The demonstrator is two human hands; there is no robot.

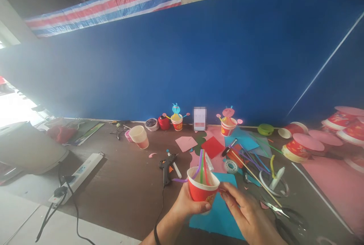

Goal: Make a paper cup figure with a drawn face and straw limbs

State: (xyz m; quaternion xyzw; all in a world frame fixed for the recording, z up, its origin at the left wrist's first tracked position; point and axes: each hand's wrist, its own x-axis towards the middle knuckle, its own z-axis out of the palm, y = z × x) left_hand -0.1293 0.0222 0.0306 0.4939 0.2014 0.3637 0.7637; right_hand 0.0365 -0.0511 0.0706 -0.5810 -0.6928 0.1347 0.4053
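My left hand (191,204) is wrapped round a red paper cup (200,194) with a white rim, held above the table. Purple, green and red straws (201,165) stand up out of it, and a purple piece pokes out at its left side. At the cup's right rim, the thumb and fingertips of my right hand (241,207) are pinched together against it; whether a small part is between them is hidden. Beneath the hands lies a blue sheet (222,218). Left of the cup rests a black glue gun (167,165) beside a white stick.
Scissors (280,209), a tape roll (231,166) and loose straws lie to the right. Decorated cup figures (178,122) stand at the back. Stacked cups (138,137) and a power strip (78,177) with trailing cords are left. Pink-topped red cups (301,147) crowd the right.
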